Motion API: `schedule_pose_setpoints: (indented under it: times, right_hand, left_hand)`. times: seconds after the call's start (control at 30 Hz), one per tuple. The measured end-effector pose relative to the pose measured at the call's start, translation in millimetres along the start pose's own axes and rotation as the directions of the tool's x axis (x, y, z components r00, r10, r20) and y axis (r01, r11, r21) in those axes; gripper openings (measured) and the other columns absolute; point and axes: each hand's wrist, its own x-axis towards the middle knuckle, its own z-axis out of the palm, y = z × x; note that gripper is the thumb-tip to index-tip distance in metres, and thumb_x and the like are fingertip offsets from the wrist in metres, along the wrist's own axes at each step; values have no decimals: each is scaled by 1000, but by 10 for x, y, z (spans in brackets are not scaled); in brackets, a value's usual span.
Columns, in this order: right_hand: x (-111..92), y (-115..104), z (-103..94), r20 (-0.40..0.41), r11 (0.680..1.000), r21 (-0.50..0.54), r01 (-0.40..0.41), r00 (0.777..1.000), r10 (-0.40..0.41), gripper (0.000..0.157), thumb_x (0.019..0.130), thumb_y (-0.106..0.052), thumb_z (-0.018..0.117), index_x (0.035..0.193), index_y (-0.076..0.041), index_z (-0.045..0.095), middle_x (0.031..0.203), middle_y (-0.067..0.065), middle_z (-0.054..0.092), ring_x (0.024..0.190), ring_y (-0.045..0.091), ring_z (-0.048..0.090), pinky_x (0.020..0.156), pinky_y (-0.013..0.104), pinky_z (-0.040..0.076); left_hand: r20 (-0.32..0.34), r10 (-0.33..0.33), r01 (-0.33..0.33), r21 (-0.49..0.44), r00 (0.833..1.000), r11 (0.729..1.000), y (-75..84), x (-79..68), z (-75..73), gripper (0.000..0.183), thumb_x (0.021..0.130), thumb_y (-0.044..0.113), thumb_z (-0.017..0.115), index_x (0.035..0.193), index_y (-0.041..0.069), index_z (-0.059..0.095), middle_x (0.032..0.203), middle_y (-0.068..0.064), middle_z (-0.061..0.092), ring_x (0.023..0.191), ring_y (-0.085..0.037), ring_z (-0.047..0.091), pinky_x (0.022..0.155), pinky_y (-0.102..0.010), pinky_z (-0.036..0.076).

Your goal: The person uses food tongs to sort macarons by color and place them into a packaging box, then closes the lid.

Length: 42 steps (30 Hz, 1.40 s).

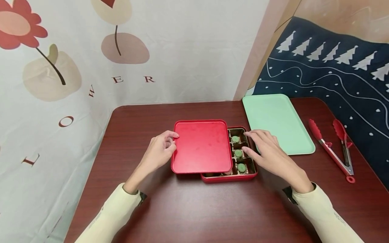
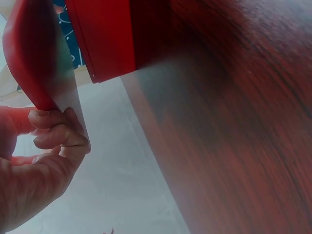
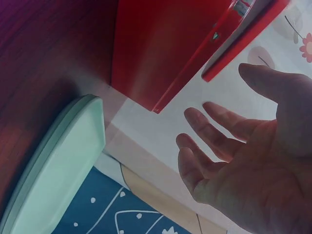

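A red square lid (image 1: 201, 146) sits shifted left over a red box (image 1: 230, 179), so the box's right column of compartments shows. Green-topped sweets (image 1: 238, 153) lie in the dark divided insert there. My left hand (image 1: 158, 150) pinches the lid's left edge between thumb and fingers; the left wrist view shows the lid (image 2: 36, 58) raised apart from the box (image 2: 105, 39). Over the box's right side hovers my right hand (image 1: 267, 152), fingers loosely spread. In the right wrist view this hand (image 3: 243, 156) holds nothing, apart from the box (image 3: 156, 48).
A mint green tray (image 1: 278, 123) lies at the back right of the dark wooden table (image 1: 194, 209). Right of it are red-tipped tongs (image 1: 334, 153) with their arms spread. A white printed cloth (image 1: 188, 50) hangs behind, and a navy tree-patterned cloth (image 1: 328, 77) is at the right.
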Motion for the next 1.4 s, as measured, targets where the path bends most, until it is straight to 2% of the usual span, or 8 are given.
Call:
schedule_pose_setpoints:
  times: [0.27,0.63,0.93,1.17,1.4]
  right_hand:
    - [59,-52,12,-25,999,21,44,999,-43,56,106,-25,74,154,-3,56,144,17,58,138,40,46,108,64,33]
    - [77,-72,35,5,997,47,60,998,-60,51,108,-22,71,152,-1,57,146,20,59,140,40,45,112,62,32]
    - [84,-100,43,-34,991,100,88,996,-85,45,112,-14,61,154,-1,55,147,19,61,140,42,47,113,64,32]
    - [83,-124,76,-30,988,120,94,995,-91,51,110,-19,67,156,-4,54,147,15,60,138,37,48,109,61,35]
    - [86,-113,105,-36,987,141,76,997,-72,48,109,-19,68,153,-3,58,144,16,62,136,37,51,112,61,36]
  left_hand:
    - [9,-5,5,-53,1000,999,35,52,68,28,96,-9,61,122,-5,70,79,-5,64,64,-17,65,63,-23,51]
    - [17,-3,4,-65,1000,998,96,67,128,29,96,-6,59,123,-4,70,80,-4,66,65,-16,64,66,-24,51]
    - [3,37,-36,-36,999,999,147,79,145,30,95,-6,59,123,-4,70,79,-3,66,63,-15,61,64,-25,49]
    - [10,43,-43,-76,999,996,168,96,185,29,96,-8,61,123,-5,70,79,-4,63,63,-15,59,62,-23,47]
    - [4,39,-38,-112,999,993,190,109,208,29,96,-9,60,123,-5,70,80,-5,62,65,-17,60,62,-22,48]
